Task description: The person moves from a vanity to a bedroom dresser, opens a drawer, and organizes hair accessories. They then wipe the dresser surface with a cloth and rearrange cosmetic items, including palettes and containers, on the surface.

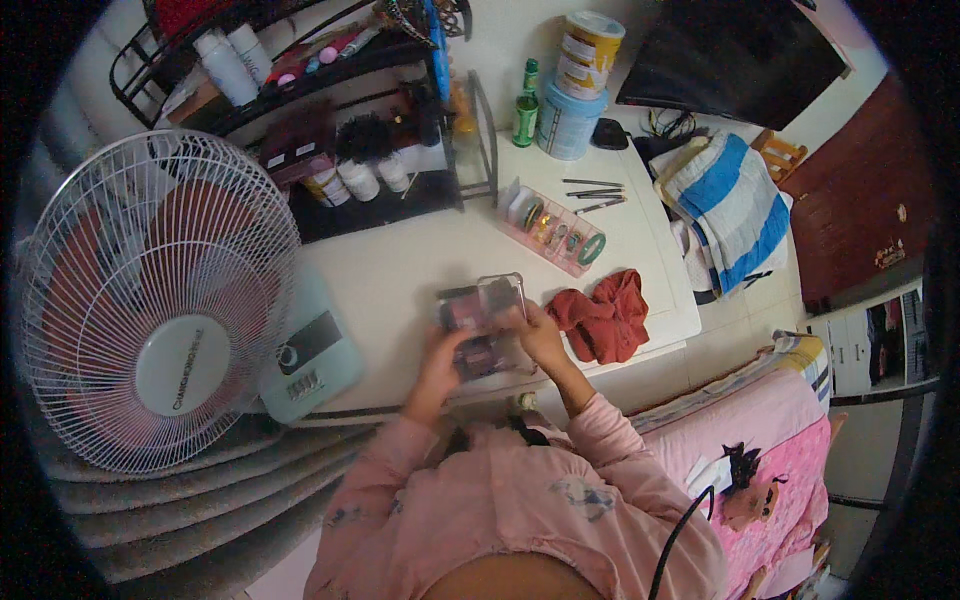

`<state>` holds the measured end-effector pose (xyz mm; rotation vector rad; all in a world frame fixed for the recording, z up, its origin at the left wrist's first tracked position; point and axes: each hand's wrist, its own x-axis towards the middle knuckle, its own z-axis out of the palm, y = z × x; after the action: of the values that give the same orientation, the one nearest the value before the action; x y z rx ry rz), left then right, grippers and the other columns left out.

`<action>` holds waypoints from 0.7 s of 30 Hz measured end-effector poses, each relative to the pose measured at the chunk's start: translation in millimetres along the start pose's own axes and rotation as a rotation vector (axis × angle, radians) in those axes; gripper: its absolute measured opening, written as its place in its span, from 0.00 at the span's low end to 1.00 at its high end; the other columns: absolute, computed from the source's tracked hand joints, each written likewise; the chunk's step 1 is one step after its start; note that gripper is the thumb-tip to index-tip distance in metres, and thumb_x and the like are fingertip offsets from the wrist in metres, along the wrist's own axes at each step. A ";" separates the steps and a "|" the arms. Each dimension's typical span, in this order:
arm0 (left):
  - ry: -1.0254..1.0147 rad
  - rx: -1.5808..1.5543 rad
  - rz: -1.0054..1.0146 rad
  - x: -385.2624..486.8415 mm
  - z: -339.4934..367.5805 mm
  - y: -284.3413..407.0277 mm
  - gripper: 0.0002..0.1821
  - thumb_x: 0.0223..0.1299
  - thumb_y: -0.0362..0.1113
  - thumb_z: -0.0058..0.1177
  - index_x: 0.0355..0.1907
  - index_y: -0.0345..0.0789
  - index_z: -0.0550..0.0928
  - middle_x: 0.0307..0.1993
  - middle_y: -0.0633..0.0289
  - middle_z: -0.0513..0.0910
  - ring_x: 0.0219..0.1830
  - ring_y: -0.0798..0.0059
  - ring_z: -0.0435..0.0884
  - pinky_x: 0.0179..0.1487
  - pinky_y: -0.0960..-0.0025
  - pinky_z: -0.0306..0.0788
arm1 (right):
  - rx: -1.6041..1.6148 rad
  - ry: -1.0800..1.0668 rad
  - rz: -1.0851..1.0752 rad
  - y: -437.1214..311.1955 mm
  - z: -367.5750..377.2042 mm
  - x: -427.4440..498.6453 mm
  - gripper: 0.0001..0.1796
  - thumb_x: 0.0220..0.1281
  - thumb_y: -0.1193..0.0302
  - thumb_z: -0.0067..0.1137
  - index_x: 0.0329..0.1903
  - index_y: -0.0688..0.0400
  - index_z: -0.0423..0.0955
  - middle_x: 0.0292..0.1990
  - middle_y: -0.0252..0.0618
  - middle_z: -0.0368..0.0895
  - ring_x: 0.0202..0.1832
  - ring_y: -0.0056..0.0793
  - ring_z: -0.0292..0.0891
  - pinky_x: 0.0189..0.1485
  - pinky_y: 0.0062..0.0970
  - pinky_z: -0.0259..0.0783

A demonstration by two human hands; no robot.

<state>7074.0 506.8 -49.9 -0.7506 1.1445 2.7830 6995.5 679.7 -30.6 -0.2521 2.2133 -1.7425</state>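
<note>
Above the table's front edge, my left hand [437,367] grips a dark, reddish flat case-like item [480,356] by its left side. Motion blur hides what exactly it is. My right hand [538,334] holds a clear plastic case [501,289] with rounded corners, which overlaps the dark item. I cannot tell whether the two pieces are joined. Just right of my right hand lies a crumpled red cloth [604,315]. A pink compartment box [551,236] with bangles and small trinkets stands beyond my hands.
An electric fan [184,360] and its pale green base [315,367] take up the left. A black shelf rack [352,67] stands behind. Several dark pencils [596,193], a green bottle [526,109] and stacked tins [577,90] are farther back. A folded striped quilt [724,202] lies right.
</note>
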 end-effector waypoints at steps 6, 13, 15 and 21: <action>0.244 0.491 0.279 55.0 -19.2 -20.1 0.26 0.55 0.28 0.62 0.56 0.41 0.68 0.46 0.54 0.78 0.45 0.58 0.80 0.43 0.54 0.80 | -0.237 0.126 -0.198 -23.5 -13.8 -16.4 0.15 0.58 0.66 0.62 0.47 0.55 0.77 0.37 0.41 0.84 0.32 0.38 0.80 0.34 0.35 0.74; 0.249 0.740 0.300 69.9 -38.7 -5.4 0.40 0.51 0.35 0.65 0.66 0.33 0.62 0.56 0.51 0.71 0.50 0.64 0.78 0.52 0.65 0.74 | -0.696 0.376 -1.175 -80.0 -44.9 -24.7 0.16 0.44 0.70 0.63 0.41 0.47 0.79 0.47 0.31 0.81 0.46 0.37 0.72 0.48 0.38 0.67; 0.230 0.913 0.327 36.4 -32.3 1.6 0.36 0.52 0.33 0.64 0.65 0.34 0.65 0.57 0.51 0.72 0.47 0.66 0.79 0.49 0.67 0.75 | -0.672 0.389 -1.198 -85.2 -52.7 -26.4 0.15 0.44 0.69 0.63 0.39 0.46 0.80 0.46 0.31 0.80 0.47 0.37 0.71 0.49 0.39 0.66; 0.243 0.805 0.440 -28.1 2.9 31.2 0.27 0.56 0.29 0.59 0.60 0.37 0.72 0.51 0.56 0.77 0.44 0.74 0.79 0.44 0.75 0.73 | -0.632 0.406 -1.225 -83.7 -76.3 -24.5 0.17 0.42 0.68 0.65 0.40 0.46 0.80 0.46 0.29 0.80 0.45 0.35 0.71 0.47 0.38 0.64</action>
<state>7090.9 490.1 -15.2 -0.7995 2.4882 2.1512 6987.3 737.0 69.8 -1.8562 3.1694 -1.4537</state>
